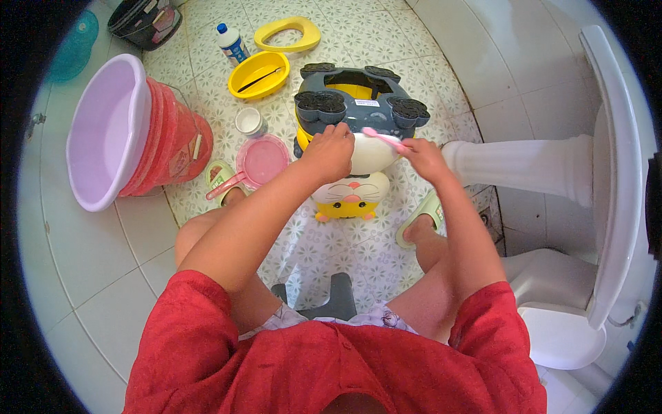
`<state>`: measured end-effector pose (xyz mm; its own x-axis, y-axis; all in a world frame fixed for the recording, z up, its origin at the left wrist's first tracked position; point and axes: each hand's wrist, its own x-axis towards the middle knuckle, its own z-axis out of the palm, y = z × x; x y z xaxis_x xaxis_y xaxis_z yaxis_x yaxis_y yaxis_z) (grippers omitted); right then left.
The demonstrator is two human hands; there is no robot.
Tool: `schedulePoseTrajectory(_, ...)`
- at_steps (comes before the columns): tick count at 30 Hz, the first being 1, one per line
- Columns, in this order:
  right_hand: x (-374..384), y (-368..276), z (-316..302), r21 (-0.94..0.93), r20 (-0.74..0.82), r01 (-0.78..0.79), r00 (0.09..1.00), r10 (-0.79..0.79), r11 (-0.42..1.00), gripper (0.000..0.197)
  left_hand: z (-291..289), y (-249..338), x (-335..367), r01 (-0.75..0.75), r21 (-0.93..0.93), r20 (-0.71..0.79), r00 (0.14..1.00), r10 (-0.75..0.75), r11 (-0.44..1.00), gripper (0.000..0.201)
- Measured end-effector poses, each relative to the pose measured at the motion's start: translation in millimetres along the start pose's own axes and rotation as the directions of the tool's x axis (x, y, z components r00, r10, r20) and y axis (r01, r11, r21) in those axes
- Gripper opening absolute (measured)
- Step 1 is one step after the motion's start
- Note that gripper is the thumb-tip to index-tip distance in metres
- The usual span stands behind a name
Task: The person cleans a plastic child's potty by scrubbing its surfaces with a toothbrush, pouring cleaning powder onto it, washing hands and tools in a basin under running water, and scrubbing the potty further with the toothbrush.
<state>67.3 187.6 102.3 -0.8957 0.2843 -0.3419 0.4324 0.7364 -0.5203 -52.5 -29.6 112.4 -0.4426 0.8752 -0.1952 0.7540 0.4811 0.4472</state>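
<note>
A child's potty with a yellow and white animal face lies upside down on the floor in front of me, its dark grey base and black-padded feet facing up. My left hand grips the near left part of it, the fingers curled at the edge where the grey base meets the white body. In my right hand is a pink brush, held by its handle. The brush head lies close over the border of the white body and the grey base; whether it touches cannot be told.
Left of the potty are a pink dipper, a white cup, a yellow bowl with a dark stick, a white bottle and a yellow ring seat. Red buckets and a lilac basin stand left. A pedestal sink is right.
</note>
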Motion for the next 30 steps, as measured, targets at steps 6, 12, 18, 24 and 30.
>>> schedulePoseTrajectory(6, 8, -1, 0, -0.042, -0.020, -0.035, 0.999, 0.034, 0.999, 0.032, -3, 1, 4, 0.007, -0.023, -0.002, 1.000, -0.007, 1.000, 0.042)
schedulePoseTrajectory(12, 3, 18, -22, -0.025, -0.013, -0.262, 0.965, 0.261, 0.965, 0.035, 2, 1, 5, -0.028, 0.004, -0.086, 0.996, 0.029, 1.000, 0.033)
schedulePoseTrajectory(18, 26, -47, 2, -0.112, -0.088, -0.213, 0.975, 0.203, 0.971, 0.036, 2, -2, 5, 0.011, -0.032, -0.033, 0.999, -0.013, 0.999, 0.034)
schedulePoseTrajectory(24, 9, 9, -30, -0.077, -0.080, -0.249, 0.967, 0.243, 0.965, 0.036, -7, -1, 9, -0.015, -0.013, 0.018, 1.000, 0.016, 1.000, 0.032)
schedulePoseTrajectory(30, 23, -10, -17, -0.118, -0.084, -0.215, 0.975, 0.206, 0.969, 0.032, -7, 3, 11, 0.021, 0.005, 0.057, 0.998, -0.021, 1.000, 0.040)
